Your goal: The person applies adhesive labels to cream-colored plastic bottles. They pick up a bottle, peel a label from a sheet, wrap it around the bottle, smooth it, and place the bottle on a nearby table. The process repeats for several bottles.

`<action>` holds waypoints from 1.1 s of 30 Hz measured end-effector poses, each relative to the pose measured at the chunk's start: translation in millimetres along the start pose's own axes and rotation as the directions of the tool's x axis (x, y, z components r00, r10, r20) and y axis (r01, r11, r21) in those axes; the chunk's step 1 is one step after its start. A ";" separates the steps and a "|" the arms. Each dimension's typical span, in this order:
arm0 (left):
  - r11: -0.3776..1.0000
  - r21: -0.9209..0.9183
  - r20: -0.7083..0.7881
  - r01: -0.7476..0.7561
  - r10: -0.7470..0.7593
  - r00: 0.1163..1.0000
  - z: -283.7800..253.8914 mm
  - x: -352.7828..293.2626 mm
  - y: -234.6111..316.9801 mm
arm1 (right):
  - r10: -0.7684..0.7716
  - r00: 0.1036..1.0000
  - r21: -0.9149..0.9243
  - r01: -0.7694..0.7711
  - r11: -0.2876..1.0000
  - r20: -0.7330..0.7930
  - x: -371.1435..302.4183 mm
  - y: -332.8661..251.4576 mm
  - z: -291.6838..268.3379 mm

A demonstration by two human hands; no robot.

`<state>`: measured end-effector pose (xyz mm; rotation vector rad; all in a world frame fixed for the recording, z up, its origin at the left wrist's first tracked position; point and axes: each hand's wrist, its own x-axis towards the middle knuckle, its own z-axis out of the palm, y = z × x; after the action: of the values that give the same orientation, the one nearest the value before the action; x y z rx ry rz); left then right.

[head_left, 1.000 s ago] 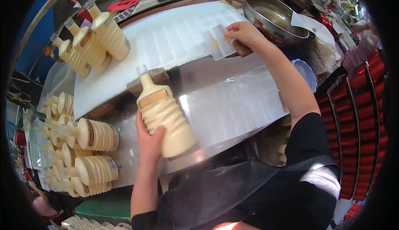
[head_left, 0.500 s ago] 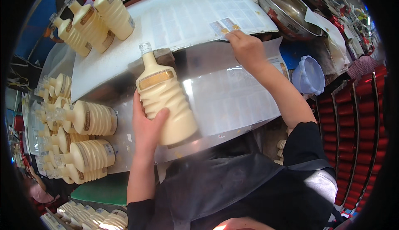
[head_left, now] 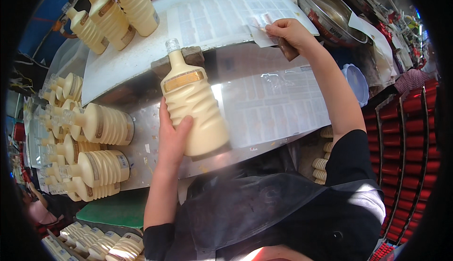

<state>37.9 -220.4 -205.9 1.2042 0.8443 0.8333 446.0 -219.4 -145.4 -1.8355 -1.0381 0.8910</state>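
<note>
My left hand (head_left: 172,131) is wrapped round a cream bottle (head_left: 197,105) with rippled sides, a clear glass neck and a gold label on its shoulder. The bottle lies tilted over the metal bench, its neck beside a brown block (head_left: 191,55). At the far side, above the white board (head_left: 118,72), my right hand (head_left: 293,33) is closed in a pinch on a small label sheet (head_left: 263,35), pale and translucent. A brown strip (head_left: 287,49) hangs below those fingers; whether it belongs to the sheet I cannot tell.
Three cream bottles (head_left: 111,18) stand on the board's far left. Several more bottles (head_left: 101,124) lie stacked at the left. Printed label sheets (head_left: 207,18) cover the board; others lie on the bench. A metal basin (head_left: 325,13) and a lilac bowl (head_left: 355,84) are at the right.
My right hand has pulled back slightly to the right, lifting the label sheet, which now stands away from the board with the brown strip showing. My left hand still holds the bottle.
</note>
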 end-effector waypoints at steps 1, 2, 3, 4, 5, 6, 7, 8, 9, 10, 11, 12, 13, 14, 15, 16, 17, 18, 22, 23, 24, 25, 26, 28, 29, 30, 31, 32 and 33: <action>1.000 0.005 0.003 -0.009 0.009 1.000 -0.4 -1.0 -0.7 | 0.051 0.998 0.076 -0.054 0.996 0.047 5.2 -1.1 -5.4; 1.000 0.009 0.003 -0.013 0.013 1.000 -0.7 -2.0 -1.2 | 0.030 0.999 0.106 -0.031 0.994 0.017 10.9 -1.2 -7.4; 1.000 0.013 0.003 -0.018 0.018 1.000 -0.8 -2.8 -1.7 | 0.010 1.000 0.136 -0.008 0.991 -0.013 16.2 -2.4 -10.9; 1.000 0.013 -0.002 -0.014 0.014 1.000 -0.8 -3.5 -1.9 | 0.025 0.999 0.162 -0.018 0.987 -0.039 21.3 -2.3 -11.4; 1.000 0.013 -0.006 -0.009 0.009 1.000 -0.7 -4.0 -1.8 | 0.042 0.999 0.193 -0.045 0.980 0.023 25.0 -5.7 -19.5; 1.000 0.003 -0.006 -0.002 0.002 1.000 -0.4 -4.4 -1.5 | 0.044 0.999 0.221 -0.045 0.974 0.012 30.2 -7.1 -20.0; 1.000 0.012 -0.016 0.006 -0.006 1.000 0.0 -4.8 -0.8 | 0.046 0.999 0.250 -0.045 0.967 0.001 37.3 -11.8 -22.4; 1.000 0.010 -0.021 0.017 -0.017 1.000 0.4 -5.2 -0.1 | 0.049 0.999 0.278 -0.044 0.960 -0.010 41.4 -15.5 -24.6; 1.000 0.009 -0.026 0.027 -0.027 0.999 1.0 -5.3 0.7 | 0.036 0.997 0.319 -0.013 0.948 -0.067 45.2 -18.5 -24.0; 1.000 0.007 -0.027 0.022 -0.022 0.999 1.5 -5.3 1.3 | 0.027 0.996 0.296 0.001 0.955 -0.091 47.2 -23.3 -25.8; 1.000 0.004 -0.029 0.017 -0.017 0.999 2.0 -5.4 1.5 | 0.004 0.997 0.286 0.018 0.958 -0.076 49.6 -29.6 -26.2; 1.000 -0.008 -0.037 0.027 -0.027 0.999 2.2 -5.4 1.6 | 0.019 0.997 0.272 0.001 0.962 -0.069 49.4 -35.6 -25.7; 1.000 0.027 -0.046 0.015 -0.014 0.999 2.1 -5.8 1.0 | 0.018 1.000 0.259 -0.011 0.966 -0.025 46.7 -41.7 -24.4; 0.998 0.052 -0.063 0.020 -0.016 0.998 2.2 -6.5 -0.3 | -0.044 0.999 0.120 0.041 0.992 0.020 41.9 -47.6 -22.0; 0.998 0.056 -0.077 0.018 -0.014 0.997 1.0 -7.5 -1.3 | -0.054 0.997 -0.028 0.056 0.998 0.053 31.8 -54.7 -22.3; 0.986 0.164 -0.115 -0.022 0.042 0.992 -0.5 -8.1 -2.9 | -0.077 0.991 -0.131 0.091 0.987 0.106 26.1 -60.8 -11.8; 0.966 0.251 -0.138 -0.061 0.098 0.986 -1.9 -7.7 -5.1 | -0.054 0.992 -0.239 0.081 0.968 0.118 19.4 -68.3 0.0; 0.940 0.336 -0.168 -0.062 0.125 0.978 -4.2 -8.6 -7.2 | -0.130 0.970 -0.276 0.185 0.943 0.205 8.8 -72.2 15.2; 0.960 0.242 -0.124 -0.138 0.172 0.977 -7.9 -21.3 -17.2 | -0.286 0.874 -0.349 0.430 0.833 0.394 -48.5 -94.0 59.7; 0.964 0.197 -0.098 -0.178 0.200 0.975 -8.1 -24.3 -19.5 | -0.335 0.845 -0.342 0.488 0.803 0.417 -64.0 -97.8 71.8; 0.959 0.216 -0.098 -0.182 0.207 0.974 -9.4 -29.4 -20.9 | -0.414 0.790 -0.311 0.575 0.757 0.452 -81.2 -98.9 84.4; 0.955 0.236 -0.092 -0.179 0.205 0.974 -10.6 -34.8 -21.6 | -0.515 0.733 -0.361 0.673 0.646 0.444 -99.9 -97.1 97.4; 0.957 0.250 -0.100 -0.149 0.178 0.979 -12.4 -41.4 -21.8 | -0.682 0.568 -0.341 0.823 0.454 0.461 -117.5 -94.4 109.5; 0.966 0.224 -0.117 -0.126 0.155 0.981 -12.4 -55.4 -22.5 | -0.792 0.330 -0.454 0.888 0.076 0.514 -149.5 -80.9 136.6; 0.977 0.182 -0.129 -0.113 0.137 0.982 -12.0 -61.0 -22.6 | -0.767 0.269 -0.467 0.883 -0.044 0.582 -166.8 -73.2 142.5; 0.982 0.135 -0.125 -0.133 0.150 0.981 -11.7 -66.3 -22.4 | -0.721 0.213 -0.462 0.871 -0.166 0.660 -178.5 -65.3 147.7; 0.985 0.096 -0.093 -0.144 0.153 0.984 -12.7 -67.3 -21.6 | -0.736 0.181 -0.463 0.864 -0.198 0.652 -182.8 -57.7 151.3; 0.982 0.048 -0.047 -0.185 0.187 0.981 -13.9 -68.8 -20.5 | -0.742 0.149 -0.459 0.857 -0.233 0.654 -186.8 -49.8 152.7; 0.981 0.027 -0.040 -0.192 0.193 0.980 -12.4 -66.4 -20.8 | -0.746 0.116 -0.456 0.848 -0.269 0.656 -189.5 -42.0 152.4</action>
<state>-1.0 -277.2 -221.4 1.3072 0.7812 1.0114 224.8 -328.4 -136.5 -0.9505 -2.6423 -0.5820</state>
